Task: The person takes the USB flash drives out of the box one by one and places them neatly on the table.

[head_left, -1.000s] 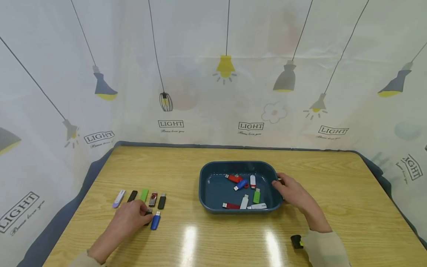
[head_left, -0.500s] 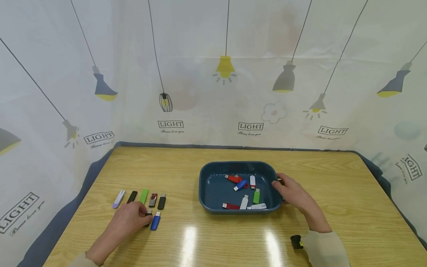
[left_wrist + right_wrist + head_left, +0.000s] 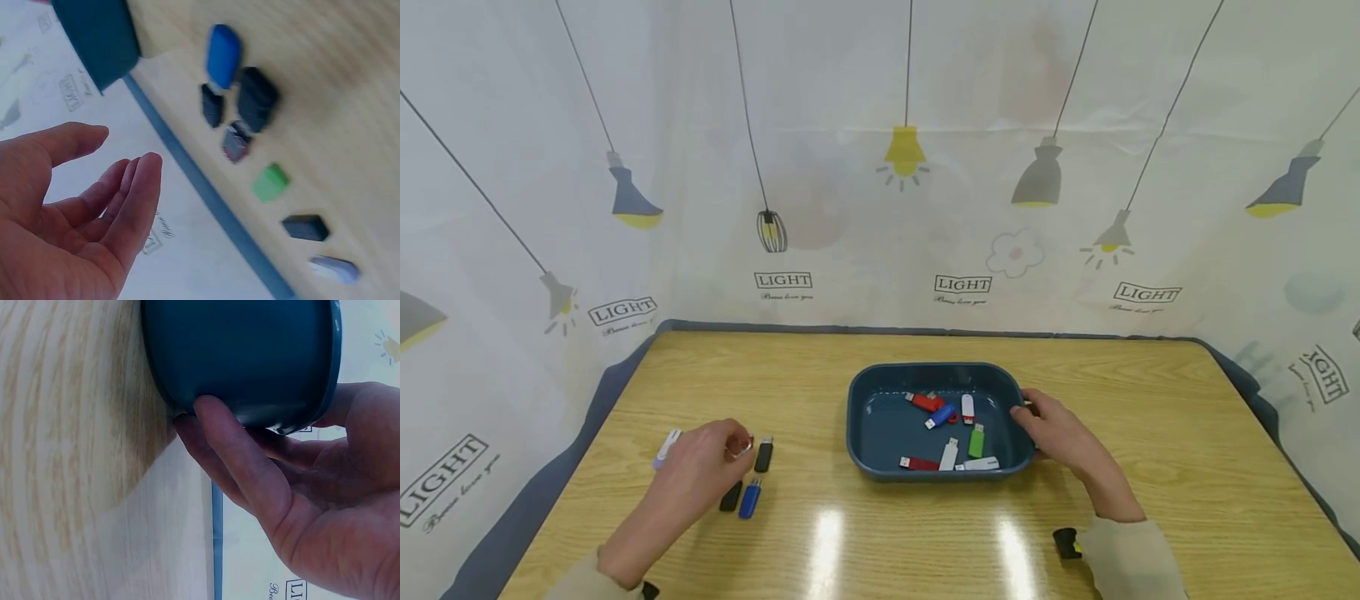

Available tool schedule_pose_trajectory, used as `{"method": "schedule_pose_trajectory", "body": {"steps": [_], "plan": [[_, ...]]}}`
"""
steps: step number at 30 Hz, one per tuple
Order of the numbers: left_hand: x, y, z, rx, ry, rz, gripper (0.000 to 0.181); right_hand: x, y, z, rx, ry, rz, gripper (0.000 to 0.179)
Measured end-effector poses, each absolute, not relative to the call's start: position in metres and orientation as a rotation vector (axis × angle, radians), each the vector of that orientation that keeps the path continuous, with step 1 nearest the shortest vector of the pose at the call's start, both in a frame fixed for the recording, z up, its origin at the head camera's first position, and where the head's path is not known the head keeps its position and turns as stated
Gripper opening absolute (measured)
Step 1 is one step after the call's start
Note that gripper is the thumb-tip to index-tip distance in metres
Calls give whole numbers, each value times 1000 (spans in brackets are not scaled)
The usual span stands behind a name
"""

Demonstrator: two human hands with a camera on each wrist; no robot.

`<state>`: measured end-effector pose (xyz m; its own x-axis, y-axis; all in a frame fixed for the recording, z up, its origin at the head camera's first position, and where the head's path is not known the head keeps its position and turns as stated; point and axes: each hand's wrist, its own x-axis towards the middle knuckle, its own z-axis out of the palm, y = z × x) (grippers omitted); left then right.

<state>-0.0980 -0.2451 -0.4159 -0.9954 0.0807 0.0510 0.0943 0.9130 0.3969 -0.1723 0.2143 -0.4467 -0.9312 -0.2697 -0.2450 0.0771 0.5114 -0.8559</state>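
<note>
Maybe done: seven sticks [image 3: 271, 182] on counter [image 3: 805, 392] | maybe not: other sticks [image 3: 976, 442] in box [image 3: 880, 427] | my left hand [image 3: 698, 467] empty, fingers apart | right hand [image 3: 1063, 433] grips box

Left hand [image 3: 62, 244], thumb and fingertips apart, left of a green USB stick [image 3: 270, 182] on a wooden table [image 3: 350, 125].
Above that green stick, blurred: a red-and-silver stick [image 3: 235, 149], two black sticks [image 3: 257, 99], a blue stick [image 3: 224, 56]. Below it: another black stick [image 3: 305, 227], then a white-and-purple stick [image 3: 334, 269]. Well up-left of it: a teal container [image 3: 100, 37].
</note>
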Motion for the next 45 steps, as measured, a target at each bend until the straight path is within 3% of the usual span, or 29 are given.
{"method": "schedule_pose_trajectory", "body": {"steps": [21,45], "plan": [[-138,-142,-383,-575,-2966,-652,20,-173,214,-446,-156,2435,-1364,53],[-190,-70,-421,-1277,-3289,-136,35,-173,214,-447,-137,2432,-1367,53]]}}
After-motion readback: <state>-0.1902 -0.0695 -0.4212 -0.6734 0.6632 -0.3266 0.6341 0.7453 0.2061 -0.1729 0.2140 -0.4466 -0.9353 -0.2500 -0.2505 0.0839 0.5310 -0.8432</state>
